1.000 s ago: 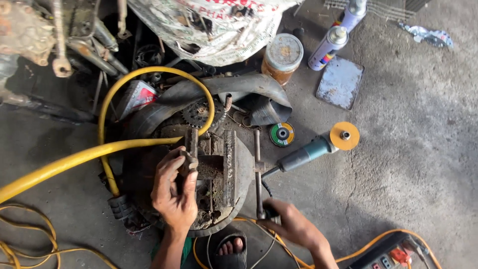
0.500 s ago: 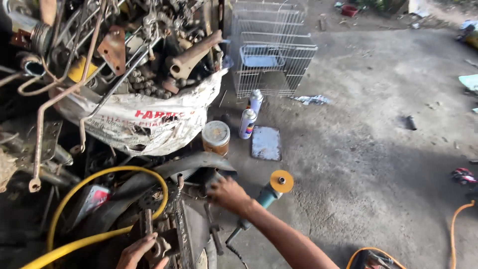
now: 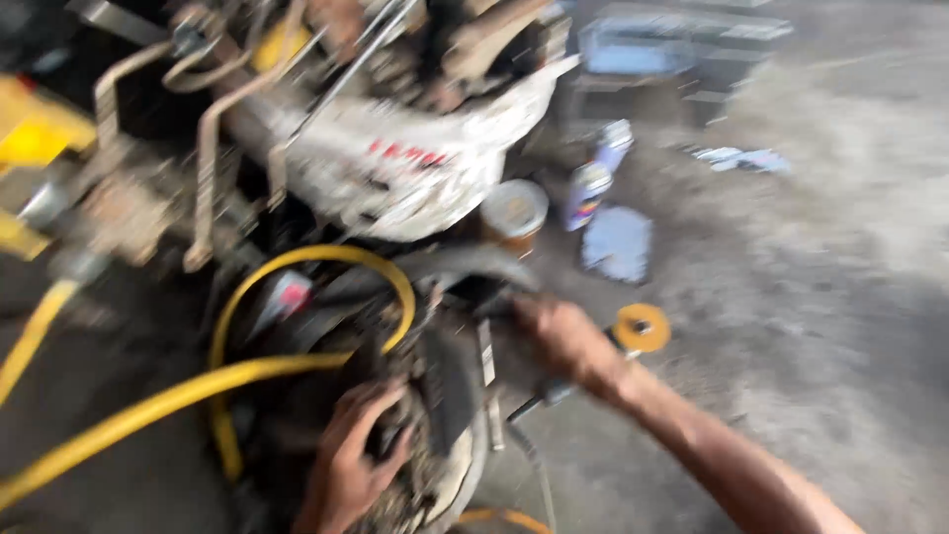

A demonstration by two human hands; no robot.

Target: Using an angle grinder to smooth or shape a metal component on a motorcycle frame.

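Observation:
The picture is blurred by motion. A greasy round metal assembly [image 3: 445, 465] lies on the floor in front of me. My left hand [image 3: 348, 457] is curled around a dark part on its left side. My right hand [image 3: 560, 336] reaches across to the assembly's upper edge, beside a dark curved cover [image 3: 465, 267]; the blur hides whether its fingers hold anything. A yellow hose [image 3: 198, 391] loops around the assembly's left and top.
An angle grinder with an orange disc [image 3: 641, 328] lies just right of my right hand. Behind are a round tin [image 3: 514, 211], spray cans [image 3: 591, 188], a flat grey pad [image 3: 618, 243], a white sack [image 3: 415, 173] under scrap metal, and a wire rack [image 3: 682, 40]. Bare concrete floor [image 3: 820, 326] spreads right.
My view swung up and then left. My right hand moved from the assembly's lower right up to its top edge. My left hand stayed on the assembly.

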